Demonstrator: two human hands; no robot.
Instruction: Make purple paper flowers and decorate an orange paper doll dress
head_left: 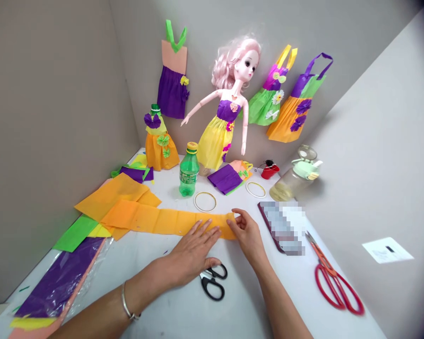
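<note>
A long orange fabric strip with crosswise creases lies across the white table. My left hand rests flat on the strip near its right end, fingers spread. At that right end, my right hand pinches the strip's edge between thumb and fingers. Black-handled scissors lie just below my left hand, their blades partly hidden under it. The strip's left part meets larger orange sheets.
Around stand a green bottle, a doll and a tilted drink bottle. Two rings of tape lie behind the strip. Right are a phone and red scissors; left, a purple sheet in plastic.
</note>
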